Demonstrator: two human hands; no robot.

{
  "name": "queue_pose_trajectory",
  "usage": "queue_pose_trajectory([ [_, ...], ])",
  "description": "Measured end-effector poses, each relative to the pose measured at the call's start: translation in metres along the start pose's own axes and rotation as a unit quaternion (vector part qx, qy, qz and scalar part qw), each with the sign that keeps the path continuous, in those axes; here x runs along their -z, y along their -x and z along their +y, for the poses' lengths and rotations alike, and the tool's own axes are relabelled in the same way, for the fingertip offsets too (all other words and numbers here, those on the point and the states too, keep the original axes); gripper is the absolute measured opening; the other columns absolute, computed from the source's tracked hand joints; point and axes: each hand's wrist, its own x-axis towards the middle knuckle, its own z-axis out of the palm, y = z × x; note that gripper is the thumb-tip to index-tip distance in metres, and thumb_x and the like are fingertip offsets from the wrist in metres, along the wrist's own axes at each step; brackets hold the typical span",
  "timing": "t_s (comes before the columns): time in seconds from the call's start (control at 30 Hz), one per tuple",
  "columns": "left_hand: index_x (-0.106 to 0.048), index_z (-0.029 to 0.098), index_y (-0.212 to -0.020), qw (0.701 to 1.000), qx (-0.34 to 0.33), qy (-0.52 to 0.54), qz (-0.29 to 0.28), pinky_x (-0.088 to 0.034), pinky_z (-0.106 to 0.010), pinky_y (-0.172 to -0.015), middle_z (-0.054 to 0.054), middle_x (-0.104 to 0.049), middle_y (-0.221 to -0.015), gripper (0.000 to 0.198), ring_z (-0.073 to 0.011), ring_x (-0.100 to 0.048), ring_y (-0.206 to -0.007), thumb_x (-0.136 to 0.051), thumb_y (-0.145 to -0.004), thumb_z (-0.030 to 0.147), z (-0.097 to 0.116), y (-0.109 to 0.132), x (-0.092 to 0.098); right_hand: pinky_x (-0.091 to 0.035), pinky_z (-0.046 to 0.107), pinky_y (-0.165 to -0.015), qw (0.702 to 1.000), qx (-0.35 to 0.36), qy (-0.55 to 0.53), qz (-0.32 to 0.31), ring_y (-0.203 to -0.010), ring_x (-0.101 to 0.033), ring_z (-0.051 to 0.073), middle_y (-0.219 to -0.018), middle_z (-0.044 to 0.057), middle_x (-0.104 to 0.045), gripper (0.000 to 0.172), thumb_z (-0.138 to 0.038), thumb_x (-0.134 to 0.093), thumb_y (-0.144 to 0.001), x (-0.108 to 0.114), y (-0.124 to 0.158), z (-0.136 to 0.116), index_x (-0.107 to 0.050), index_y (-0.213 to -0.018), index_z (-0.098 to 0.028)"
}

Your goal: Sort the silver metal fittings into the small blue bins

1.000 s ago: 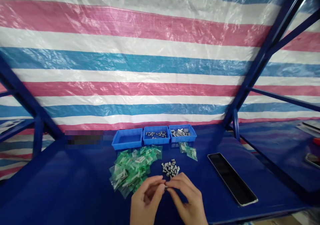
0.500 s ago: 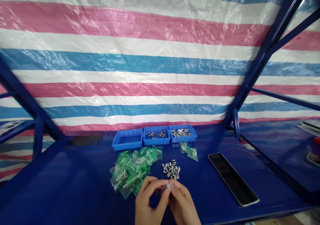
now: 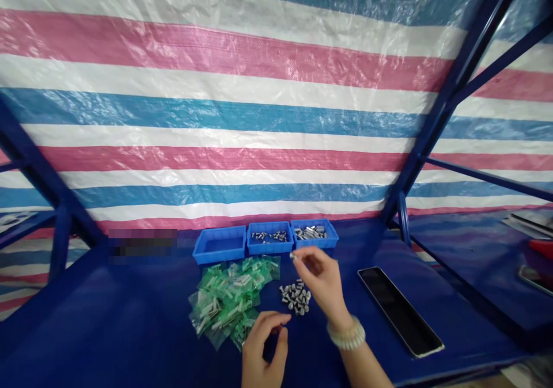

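The table (image 3: 129, 324) is blue, with a slight sheen. Three blue bins (image 3: 271, 249) stand side by side in a row toward its back. Just in front of the left and middle ones lies a heap of green packets (image 3: 231, 290); to its right, loose screws (image 3: 296, 297) sit clustered; farther right, well apart, a phone (image 3: 400, 311) lies slantwise, its screen up and dark

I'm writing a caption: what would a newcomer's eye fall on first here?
The striped plastic sheet fills the background in pink, white and blue. Below it, a heap of green packets lies in front of a row of blue bins. To the right of the heap, the right hand pinches a small metal piece near a pile of screws.
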Motion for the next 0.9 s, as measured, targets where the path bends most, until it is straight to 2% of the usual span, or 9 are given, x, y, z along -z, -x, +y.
queue_pose_trajectory([
  [0.1,-0.074,0.021,-0.093,1.000,-0.002,-0.007,-0.011,-0.057,-0.028,-0.073,-0.006,-0.071,-0.089,0.015,-0.0208,-0.070,-0.080,-0.059,-0.089,0.023,0.000,-0.001,0.001,-0.055,0.032,-0.075,0.999,0.011,0.042,-0.010,-0.082,-0.067,0.020,-0.092,0.007,-0.072,0.021,-0.027,-0.065,-0.083,-0.005,-0.026,0.009,-0.069,-0.102,-0.019],
  [0.17,-0.074,0.022,-0.090,1.000,-0.001,-0.005,-0.018,-0.057,-0.028,-0.073,-0.005,-0.071,-0.087,0.015,-0.0206,-0.070,-0.078,-0.059,-0.089,0.023,0.001,-0.001,0.001,-0.055,0.035,-0.080,0.997,0.008,0.075,-0.011,-0.091,-0.068,0.022,-0.105,0.010,-0.072,0.029,-0.024,-0.061,-0.085,-0.006,-0.019,0.016,-0.067,-0.112,-0.018],
  [0.23,-0.073,0.022,-0.088,1.000,-0.002,0.005,-0.008,-0.056,-0.028,-0.071,-0.004,-0.071,-0.085,0.015,-0.0202,-0.070,-0.076,-0.059,-0.088,0.024,0.002,-0.001,0.000,-0.055,0.036,-0.080,0.994,0.001,0.106,-0.011,-0.090,-0.069,0.024,-0.101,0.011,-0.073,0.028,-0.023,-0.056,-0.087,-0.003,0.003,0.022,-0.067,-0.113,-0.016],
  [0.3,-0.073,0.022,-0.087,1.000,-0.003,0.022,0.011,-0.055,-0.027,-0.070,-0.004,-0.070,-0.083,0.015,-0.0200,-0.069,-0.075,-0.059,-0.088,0.025,0.001,0.000,-0.002,-0.056,0.035,-0.076,0.991,-0.005,0.131,-0.016,-0.084,-0.071,0.024,-0.093,0.011,-0.074,0.020,-0.022,-0.056,-0.088,0.003,0.029,0.025,-0.072,-0.100,-0.016],
  [0.37,-0.073,0.023,-0.086,0.999,0.000,0.037,0.022,-0.054,-0.027,-0.071,-0.003,-0.070,-0.082,0.015,-0.0197,-0.068,-0.075,-0.059,-0.088,0.026,0.001,0.001,-0.004,-0.056,0.034,-0.075,0.986,-0.009,0.166,-0.016,-0.082,-0.070,0.024,-0.091,0.010,-0.073,0.019,-0.021,-0.054,-0.089,0.010,0.052,0.026,-0.072,-0.096,-0.017],
  [0.47,-0.073,0.023,-0.087,0.999,0.008,0.046,0.008,-0.053,-0.027,-0.073,-0.003,-0.070,-0.084,0.014,-0.0193,-0.068,-0.077,-0.059,-0.088,0.024,0.001,0.001,-0.004,-0.055,0.038,-0.080,0.958,0.007,0.283,-0.040,-0.089,-0.067,0.026,-0.095,0.008,-0.070,0.020,-0.016,-0.055,-0.088,0.021,0.072,0.026,-0.070,-0.101,-0.021],
  [0.57,-0.073,0.023,-0.089,0.999,0.012,0.043,-0.012,-0.053,-0.027,-0.074,-0.003,-0.070,-0.086,0.014,-0.0192,-0.068,-0.079,-0.059,-0.088,0.022,0.001,0.001,-0.002,-0.053,0.042,-0.085,0.923,0.025,0.378,-0.063,-0.096,-0.063,0.029,-0.101,0.009,-0.065,0.025,-0.012,-0.061,-0.082,0.024,0.081,0.029,-0.068,-0.104,-0.022],
  [0.63,-0.073,0.023,-0.090,0.999,0.008,0.039,-0.021,-0.053,-0.027,-0.073,-0.003,-0.070,-0.085,0.014,-0.0193,-0.068,-0.079,-0.059,-0.089,0.022,0.002,0.001,0.000,-0.054,0.040,-0.082,0.914,0.019,0.398,-0.072,-0.092,-0.064,0.028,-0.099,0.009,-0.063,0.025,-0.009,-0.060,-0.082,0.022,0.085,0.033,-0.067,-0.103,-0.022],
  [0.9,-0.073,0.024,-0.087,0.999,0.014,0.048,0.003,-0.054,-0.027,-0.074,-0.002,-0.070,-0.084,0.014,-0.0193,-0.068,-0.078,-0.059,-0.088,0.023,0.001,0.003,-0.003,-0.053,0.036,-0.075,0.928,0.008,0.364,-0.076,-0.080,-0.065,0.024,-0.085,0.006,-0.065,0.027,-0.003,-0.043,-0.089,0.019,0.089,0.049,-0.064,-0.089,-0.021],
])
